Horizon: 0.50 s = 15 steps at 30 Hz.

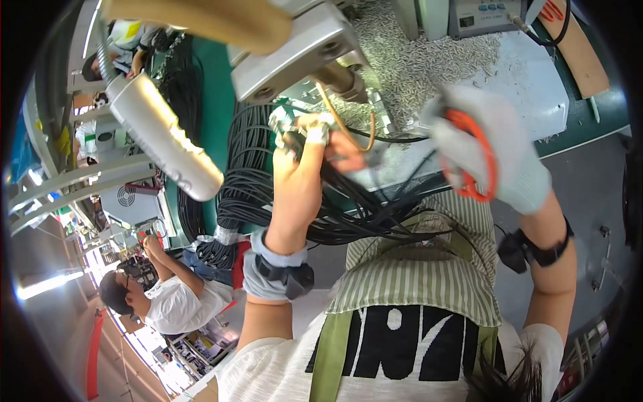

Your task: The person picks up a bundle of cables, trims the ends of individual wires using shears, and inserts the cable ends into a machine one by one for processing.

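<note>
My left hand (298,177), its fingertips wrapped in white, is closed on a black cable (402,139) below the metal press head (301,57). The exact grip is partly hidden by the fingers. To its right, my right hand (506,137) wears a white glove and is blurred by motion. It grips scissors (492,157) with orange loop handles; their blades cannot be made out. A thick bundle of black cables (362,218) hangs over the table's near edge, beneath and between both hands, reaching toward my striped apron (415,291).
Small silvery pieces (429,67) lie heaped on a white sheet (536,87) beyond my hands. A lamp (167,137) hangs at the left. A grey control box (485,17) stands at the back. Another person (177,301) sits at the left, near more cable bundles (251,141).
</note>
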Tool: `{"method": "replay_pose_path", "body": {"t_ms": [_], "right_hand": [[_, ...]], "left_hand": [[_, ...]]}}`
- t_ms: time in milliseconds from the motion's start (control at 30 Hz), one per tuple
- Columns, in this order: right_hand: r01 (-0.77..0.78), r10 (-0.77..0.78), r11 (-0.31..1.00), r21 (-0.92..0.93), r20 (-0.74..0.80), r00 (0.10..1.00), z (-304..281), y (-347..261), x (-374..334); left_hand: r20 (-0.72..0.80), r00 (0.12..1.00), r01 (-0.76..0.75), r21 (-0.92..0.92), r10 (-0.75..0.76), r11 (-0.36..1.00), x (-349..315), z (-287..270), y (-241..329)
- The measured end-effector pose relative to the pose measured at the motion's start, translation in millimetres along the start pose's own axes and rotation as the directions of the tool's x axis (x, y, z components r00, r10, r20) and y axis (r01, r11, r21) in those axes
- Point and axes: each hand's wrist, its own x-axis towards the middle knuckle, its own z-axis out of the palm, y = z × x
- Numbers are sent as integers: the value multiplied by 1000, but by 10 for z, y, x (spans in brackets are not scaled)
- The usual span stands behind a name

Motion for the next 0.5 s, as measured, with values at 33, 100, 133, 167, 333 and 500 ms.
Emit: {"method": "replay_pose_path", "body": {"t_ms": [33,100,133,167,333,500], "right_hand": [[80,-87,986,-149,-38,996,-125,2,-116],[-29,-47,861,-509,-135,990,-254,-54,-337],[-168,-43,608,-776,-243,969,-299,-111,-437],[-171,-42,604,-778,-246,968,-264,-262,-476],[148,-141,988,-48,137,981,55,-529,-364],[-133,125,984,115,74,989,200,-472,-378]], "left_hand": [[-125,991,-49,-35,44,998,-106,1,0],[43,999,12,-9,-11,1000,-282,-6,84],[210,975,73,31,-78,997,-373,0,146],[376,915,125,83,-147,989,-422,23,178],[747,656,-176,287,-105,941,-446,151,196],[598,801,-240,265,36,934,-490,146,119]]}}
